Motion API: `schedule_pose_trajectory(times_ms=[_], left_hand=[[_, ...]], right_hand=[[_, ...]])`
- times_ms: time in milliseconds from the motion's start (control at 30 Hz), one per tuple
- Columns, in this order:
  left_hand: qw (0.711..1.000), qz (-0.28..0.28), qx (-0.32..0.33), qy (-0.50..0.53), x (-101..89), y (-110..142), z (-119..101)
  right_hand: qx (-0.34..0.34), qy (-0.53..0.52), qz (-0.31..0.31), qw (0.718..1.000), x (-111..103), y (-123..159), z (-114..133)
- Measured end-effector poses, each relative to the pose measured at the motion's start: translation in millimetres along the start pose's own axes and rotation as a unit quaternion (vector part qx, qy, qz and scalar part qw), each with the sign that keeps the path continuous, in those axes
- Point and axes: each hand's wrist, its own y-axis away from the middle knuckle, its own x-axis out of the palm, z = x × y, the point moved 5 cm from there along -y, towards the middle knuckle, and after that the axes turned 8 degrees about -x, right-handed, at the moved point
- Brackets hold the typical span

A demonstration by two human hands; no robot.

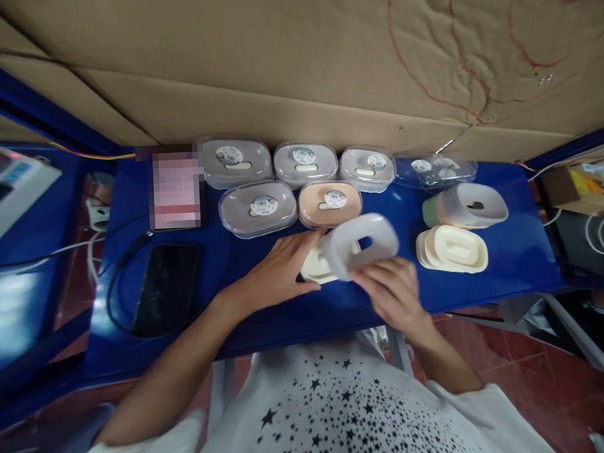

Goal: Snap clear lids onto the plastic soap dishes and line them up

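We count five covered boxes (304,177) apparently done beyond our left hand (278,267), spread at a cream piece (314,266), our right hand (389,289) gripping a grey shell (342,250), stacked shells (449,210) rightward seemingly outstanding.

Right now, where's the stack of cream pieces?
In the head view, the cream stack sits on the right of the blue table, right of the right hand, on the near side of the grey-topped stack.

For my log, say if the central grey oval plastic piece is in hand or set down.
In hand: the right hand grips the grey piece by its near edge.
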Motion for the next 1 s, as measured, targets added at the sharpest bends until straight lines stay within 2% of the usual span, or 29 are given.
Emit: schedule_pose_trajectory(times_ms=[100, 200, 300, 500, 633, 733, 867, 1000], left_hand=[[1.0, -0.013, 0.015, 0.022, 2.1, 0.2, 4.1], [0.999, -0.02, 0.041, 0.023, 2.5, 1.0, 3.7], [0.999, -0.026, 0.046, 0.01, 0.8, 2.3, 1.6], [0.996, -0.035, 0.06, -0.046, 0.8, 3.7, -2.7], [0.993, -0.039, 0.061, -0.094, 1.7, 2.7, -4.0], [0.992, -0.036, 0.047, -0.11, 0.4, 2.3, -5.1], [0.995, -0.033, 0.019, -0.094, -0.8, 2.7, -6.7], [0.997, -0.037, -0.009, -0.067, 2.0, 2.0, -7.4]], right_hand=[[-0.008, -0.047, 0.062, 0.997, 38.7, -2.7, 17.6], [0.004, -0.04, 0.104, 0.994, 58.1, -3.3, 19.1], [0.012, -0.045, 0.139, 0.989, 64.2, -1.4, 16.5], [0.001, -0.091, 0.125, 0.988, 69.0, 0.1, 21.4], [-0.006, -0.091, 0.152, 0.984, 73.7, -4.9, 25.5], [-0.017, -0.101, 0.191, 0.976, 62.8, -9.7, 15.0], [0.013, -0.072, 0.164, 0.984, 24.4, -17.4, -22.6], [0.005, -0.025, 0.191, 0.981, -9.7, -23.4, -58.4]])
